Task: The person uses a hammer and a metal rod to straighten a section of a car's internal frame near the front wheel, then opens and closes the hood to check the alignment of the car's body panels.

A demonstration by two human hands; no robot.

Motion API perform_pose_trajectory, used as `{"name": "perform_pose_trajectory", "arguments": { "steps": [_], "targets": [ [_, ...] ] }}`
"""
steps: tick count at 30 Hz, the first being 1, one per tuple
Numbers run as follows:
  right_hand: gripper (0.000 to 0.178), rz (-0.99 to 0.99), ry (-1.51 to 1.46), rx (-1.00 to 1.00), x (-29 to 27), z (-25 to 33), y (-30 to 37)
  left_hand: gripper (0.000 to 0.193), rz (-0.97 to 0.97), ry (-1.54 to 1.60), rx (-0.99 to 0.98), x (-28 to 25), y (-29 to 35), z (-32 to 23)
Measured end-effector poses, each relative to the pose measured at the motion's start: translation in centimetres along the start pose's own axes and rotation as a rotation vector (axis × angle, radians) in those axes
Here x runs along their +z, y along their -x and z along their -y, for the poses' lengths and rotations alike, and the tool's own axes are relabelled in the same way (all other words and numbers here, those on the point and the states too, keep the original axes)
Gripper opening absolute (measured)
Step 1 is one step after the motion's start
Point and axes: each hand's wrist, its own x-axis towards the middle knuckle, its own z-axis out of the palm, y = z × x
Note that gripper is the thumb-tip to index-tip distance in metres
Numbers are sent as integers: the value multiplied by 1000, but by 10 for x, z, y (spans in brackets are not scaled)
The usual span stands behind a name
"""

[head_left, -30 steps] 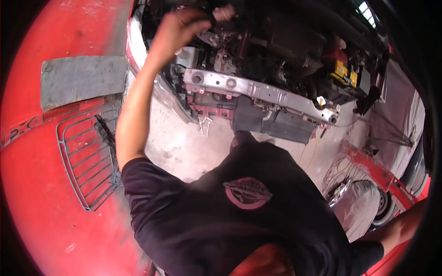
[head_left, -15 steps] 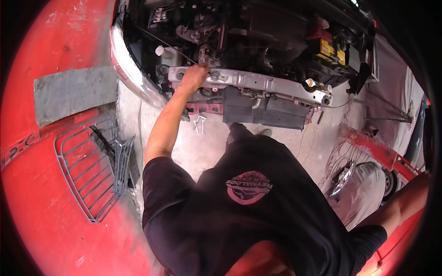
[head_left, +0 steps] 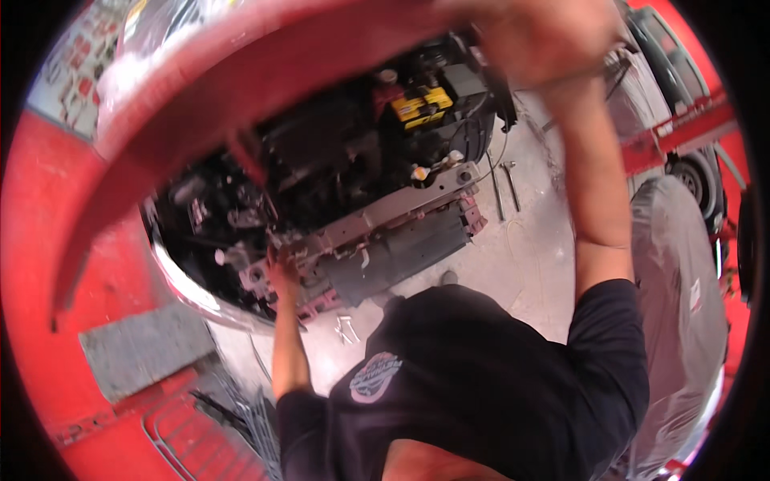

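A raised red hood (head_left: 321, 40) spans the view above the open engine bay of a car. My right hand (head_left: 553, 40) is lifted high at the hood's right edge. It is smeared by motion, so its grip does not show. Low at the front of the bay, my left hand (head_left: 284, 276) is at the left part of the silver front crossbar (head_left: 377, 210). Its fingers point toward the bay and are too dim to show whether they hold anything. Below the crossbar hangs a dark radiator panel (head_left: 409, 250).
A yellow-labelled battery (head_left: 421, 108) sits in the bay. Wrenches (head_left: 346, 329) lie on the floor, with long tools (head_left: 504, 188) farther right. A grey board (head_left: 148, 350) and a metal rack (head_left: 196, 441) are at left. A covered object (head_left: 674, 297) stands at right.
My view has shifted, and the red hood has come into it. My right arm has risen from the lower right to the hood's edge. My left hand stays at the crossbar.
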Motion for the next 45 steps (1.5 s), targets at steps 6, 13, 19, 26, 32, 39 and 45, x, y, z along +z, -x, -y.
{"name": "perform_pose_trajectory", "arguments": {
  "steps": [6,13,19,26,32,39,45],
  "targets": [
    [26,-107,-120,74,-18,84,115,84,140,1553,-201,-132,62,-230],
    [19,-24,-390,219,-24,183,247,81,47,2212,-321,-205,98,-341],
    [27,279,-533,454,-10,240,360,60,54,2022,-962,-63,99,-293],
    [39,767,-501,952,-75,239,493,43,136,1964,-1313,59,90,-228],
    [44,693,-470,1450,-110,235,558,51,128,1818,-1276,77,91,-219],
    [67,581,-512,1901,-62,169,538,103,375,1504,-1178,81,92,-226],
    [66,636,-447,1881,-61,160,537,115,453,1474,-1115,87,92,-228]
  ]
}}
